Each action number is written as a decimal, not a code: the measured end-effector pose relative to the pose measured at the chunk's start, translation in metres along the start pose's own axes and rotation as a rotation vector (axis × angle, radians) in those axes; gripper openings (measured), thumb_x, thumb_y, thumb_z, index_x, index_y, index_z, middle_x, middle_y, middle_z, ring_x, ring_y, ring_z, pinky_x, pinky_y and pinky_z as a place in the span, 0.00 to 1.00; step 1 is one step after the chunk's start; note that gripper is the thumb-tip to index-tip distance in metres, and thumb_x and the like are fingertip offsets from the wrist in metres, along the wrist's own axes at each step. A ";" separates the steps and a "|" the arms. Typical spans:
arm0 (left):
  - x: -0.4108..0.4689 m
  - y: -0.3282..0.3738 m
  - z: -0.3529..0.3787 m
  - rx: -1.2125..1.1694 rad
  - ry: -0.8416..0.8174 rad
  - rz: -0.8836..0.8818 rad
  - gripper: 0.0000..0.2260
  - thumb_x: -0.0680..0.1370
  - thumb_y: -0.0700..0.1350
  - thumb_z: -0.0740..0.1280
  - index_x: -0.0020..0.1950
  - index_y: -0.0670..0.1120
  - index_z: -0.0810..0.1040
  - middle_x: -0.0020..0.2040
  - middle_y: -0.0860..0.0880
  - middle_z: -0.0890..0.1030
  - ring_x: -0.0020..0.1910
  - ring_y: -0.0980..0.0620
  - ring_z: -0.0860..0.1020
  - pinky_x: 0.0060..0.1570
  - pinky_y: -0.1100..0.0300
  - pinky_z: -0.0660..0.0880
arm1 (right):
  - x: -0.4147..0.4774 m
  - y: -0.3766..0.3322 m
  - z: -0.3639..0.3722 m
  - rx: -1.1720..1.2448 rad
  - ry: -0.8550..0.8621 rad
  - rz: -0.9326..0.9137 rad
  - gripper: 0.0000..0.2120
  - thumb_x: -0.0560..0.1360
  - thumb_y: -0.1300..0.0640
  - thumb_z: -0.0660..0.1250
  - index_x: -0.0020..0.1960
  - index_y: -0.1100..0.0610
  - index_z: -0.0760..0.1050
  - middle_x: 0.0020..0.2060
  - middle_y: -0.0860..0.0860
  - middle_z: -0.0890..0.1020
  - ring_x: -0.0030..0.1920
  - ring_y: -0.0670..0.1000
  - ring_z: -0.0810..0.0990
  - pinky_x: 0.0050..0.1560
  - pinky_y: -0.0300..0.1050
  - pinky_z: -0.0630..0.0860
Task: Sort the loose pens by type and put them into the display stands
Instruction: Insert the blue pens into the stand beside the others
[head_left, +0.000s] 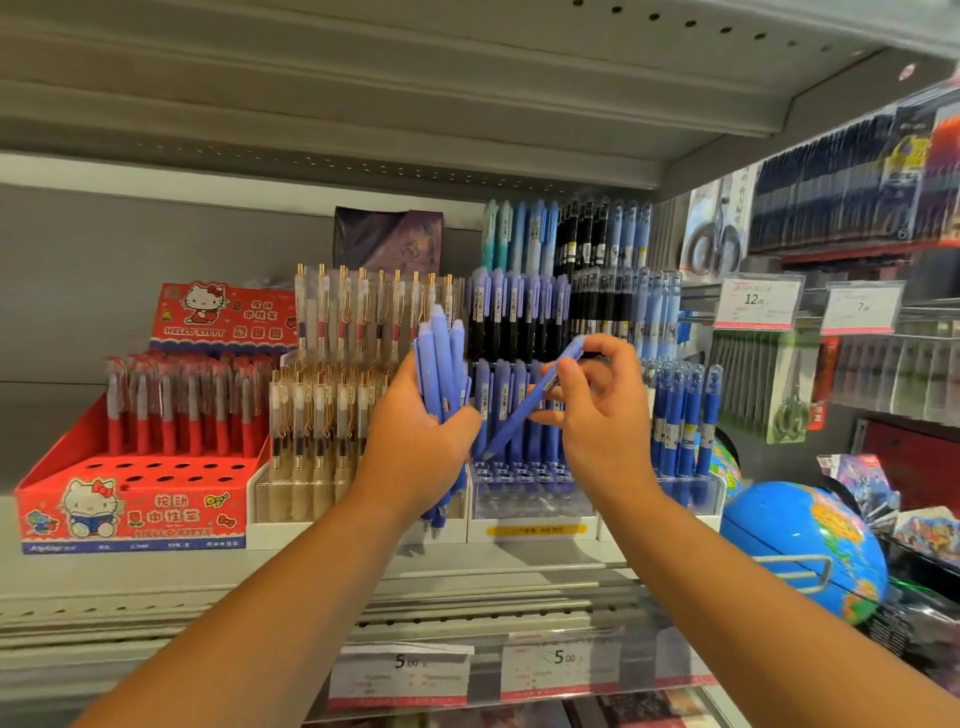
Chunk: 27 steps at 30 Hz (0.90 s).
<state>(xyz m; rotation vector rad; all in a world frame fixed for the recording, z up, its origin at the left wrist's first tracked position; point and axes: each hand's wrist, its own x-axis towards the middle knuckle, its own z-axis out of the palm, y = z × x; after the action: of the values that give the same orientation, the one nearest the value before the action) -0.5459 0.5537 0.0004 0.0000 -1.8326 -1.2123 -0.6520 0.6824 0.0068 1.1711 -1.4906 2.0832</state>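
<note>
On the shelf, far left, sits the red Hello Kitty stand. Its red pens stand up in the back rows, and the front holes have no pens in them. Next to it are clear pens with gold clips. Each kind stays together, likely so shoppers can find them.

The person's left hand is curled round a bunch of blue pens, held upright with the tops up. That probably keeps the loose ones ready, close to where they go.

The right hand pinches one blue pen between thumb and fingers. The pen leans, with its tip pointing down at the clear blue-pen stand just behind the hands. The front holes there look free, so this pen likely goes in one.

A blue globe rests far right.
</note>
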 end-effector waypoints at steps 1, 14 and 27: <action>0.000 0.000 0.001 0.008 0.003 0.002 0.25 0.78 0.34 0.66 0.73 0.51 0.67 0.39 0.46 0.77 0.33 0.46 0.76 0.33 0.52 0.77 | 0.000 0.001 0.000 -0.020 -0.017 0.003 0.08 0.83 0.59 0.60 0.54 0.46 0.69 0.48 0.58 0.80 0.46 0.52 0.84 0.41 0.49 0.83; 0.001 -0.004 0.005 0.041 0.002 0.005 0.22 0.77 0.34 0.67 0.67 0.53 0.70 0.36 0.48 0.78 0.30 0.52 0.77 0.32 0.58 0.76 | 0.003 0.012 0.008 -0.408 -0.229 -0.049 0.14 0.81 0.56 0.63 0.63 0.42 0.67 0.43 0.46 0.78 0.42 0.47 0.82 0.42 0.46 0.83; -0.001 0.000 0.004 -0.008 -0.021 0.004 0.23 0.77 0.34 0.66 0.61 0.61 0.69 0.39 0.48 0.79 0.28 0.50 0.78 0.29 0.55 0.79 | -0.005 0.017 0.008 -0.793 -0.463 -0.147 0.30 0.81 0.55 0.62 0.78 0.43 0.54 0.52 0.44 0.72 0.43 0.47 0.75 0.43 0.54 0.78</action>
<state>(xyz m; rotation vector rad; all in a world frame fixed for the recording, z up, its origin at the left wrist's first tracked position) -0.5483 0.5572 -0.0011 -0.0206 -1.8457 -1.2211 -0.6570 0.6692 -0.0066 1.3839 -2.0635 0.9589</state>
